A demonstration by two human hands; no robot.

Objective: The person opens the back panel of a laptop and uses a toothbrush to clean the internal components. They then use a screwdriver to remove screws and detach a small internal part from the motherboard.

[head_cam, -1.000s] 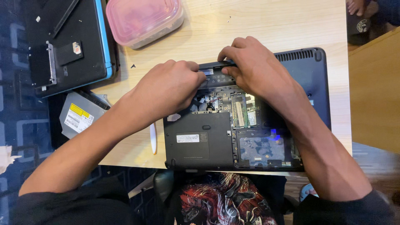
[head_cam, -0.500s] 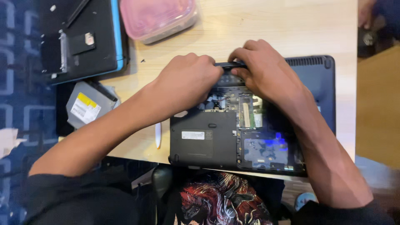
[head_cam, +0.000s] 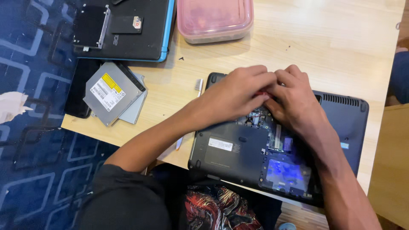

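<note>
A dark laptop [head_cam: 230, 153] lies bottom-up on the wooden table [head_cam: 324, 47] with its cover off, showing circuit boards and a blue-lit patch [head_cam: 286, 174]. Both my hands meet over its open far half. My left hand [head_cam: 238, 91] has its fingers curled, and a small red thing [head_cam: 262, 93] shows at their tips. My right hand [head_cam: 294, 100] presses against the left from the right, fingers bent down into the laptop. What the right fingers grip is hidden.
A white-bristled brush [head_cam: 198, 84] lies just left of the laptop. A silver optical drive [head_cam: 111, 91] sits at the table's left edge. Behind it lie a second black laptop with a blue rim [head_cam: 147, 42], carrying a metal drive bracket [head_cam: 90, 26], and a pink lidded box [head_cam: 215, 19].
My hands have left the dark strip at the laptop's far edge and closed together over the open interior. The view has shifted, so the laptop sits further right.
</note>
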